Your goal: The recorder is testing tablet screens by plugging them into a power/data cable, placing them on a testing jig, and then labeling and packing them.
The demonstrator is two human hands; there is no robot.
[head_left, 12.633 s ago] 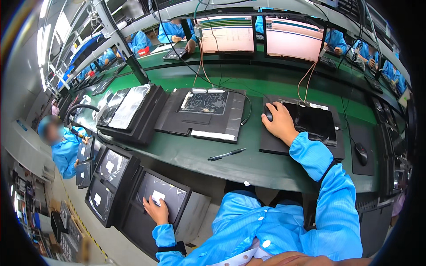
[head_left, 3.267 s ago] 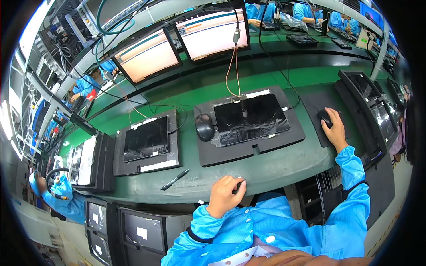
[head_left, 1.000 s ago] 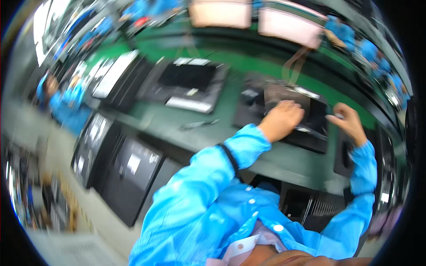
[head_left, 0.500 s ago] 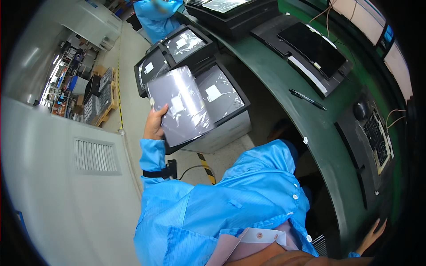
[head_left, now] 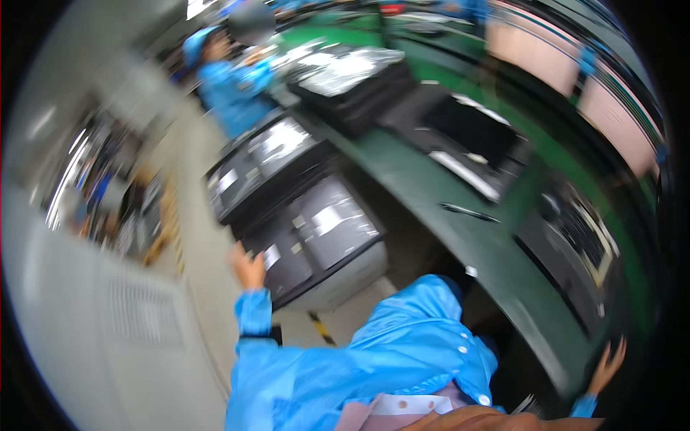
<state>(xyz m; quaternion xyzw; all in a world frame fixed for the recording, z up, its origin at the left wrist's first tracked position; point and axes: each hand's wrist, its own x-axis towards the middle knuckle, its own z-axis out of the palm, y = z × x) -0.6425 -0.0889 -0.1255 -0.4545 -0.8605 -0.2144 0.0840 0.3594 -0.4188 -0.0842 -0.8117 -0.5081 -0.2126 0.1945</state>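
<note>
My left hand (head_left: 249, 269) is at the outer left edge of a black tray (head_left: 316, 276) on a pale stacked box, smeared by motion. Beside its fingers, a dark grey flat panel (head_left: 287, 271) with a white label lies in the tray's left compartment. Whether the fingers still grip its edge I cannot make out. A film-covered panel (head_left: 336, 215) with a white label fills the compartment to the right. My right hand (head_left: 609, 365) rests at the near right end of the green table (head_left: 496, 276), fingers spread, holding nothing.
Behind the tray stands another black tray (head_left: 248, 192) with labelled panels. On the table are a film-topped black stack (head_left: 352, 86), a dark screen assembly (head_left: 471, 133), a pen (head_left: 468, 212) and an opened device (head_left: 568, 237). Another person in blue (head_left: 233, 97) is at the far left.
My left hand has brought the panel down into the tray's left compartment. The view has swung, showing more of the far end. My right hand stays spread at the table.
</note>
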